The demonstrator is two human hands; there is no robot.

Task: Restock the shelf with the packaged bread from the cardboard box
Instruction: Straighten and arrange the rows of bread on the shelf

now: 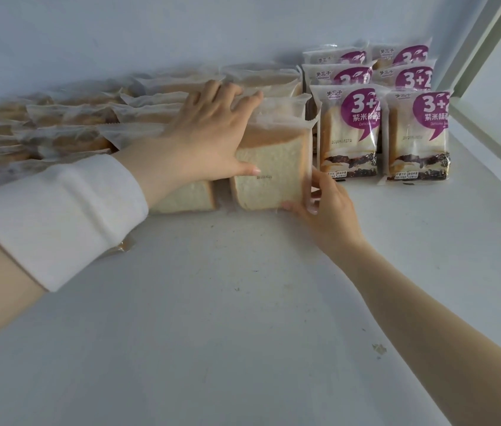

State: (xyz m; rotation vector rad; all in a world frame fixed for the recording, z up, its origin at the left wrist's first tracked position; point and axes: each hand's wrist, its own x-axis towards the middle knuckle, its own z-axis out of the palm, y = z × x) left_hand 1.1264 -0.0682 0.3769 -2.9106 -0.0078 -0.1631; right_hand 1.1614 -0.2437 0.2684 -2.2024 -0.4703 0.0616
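While my left hand (209,133) drapes over the top of a clear-wrapped bread pack (274,176) — fingers curled over its upper seal toward the back, thumb (247,171) flat on the front face — my right hand (326,204) pinches the same pack at its lower right corner, thumb at the bottom edge, fingers up along the right side seam. Both hands hold this one pack, and neither is spread wide. The pack stands upright on the white shelf (243,302) with its bottom edge on the surface, sliced face toward me, and a faint date print on the wrapper. It sits at the front right end of the clear-wrapped stock. Just left of it is a neighbouring clear pack (187,198), also upright, partly hidden behind my left wrist, with a narrow gap between the two. Behind and further left, rows of clear packs (89,130) run back toward the wall (120,32); they are blurred and the count is not readable. Just right of the held pack, purple-labelled bread packs (347,130) stand upright in two columns, three deep as far as I can see, front pair facing me. The nearer column is just beside the held pack — touching or not, cannot tell. A white sleeve (58,216) covers my left forearm, and a crimped wrapper corner (123,244) sticks out beneath it. My right forearm is bare, reaching in from the lower right. A white shelf upright (489,41) rises at the far right. There is a small scuff mark (378,348) on the shelf near my right forearm.
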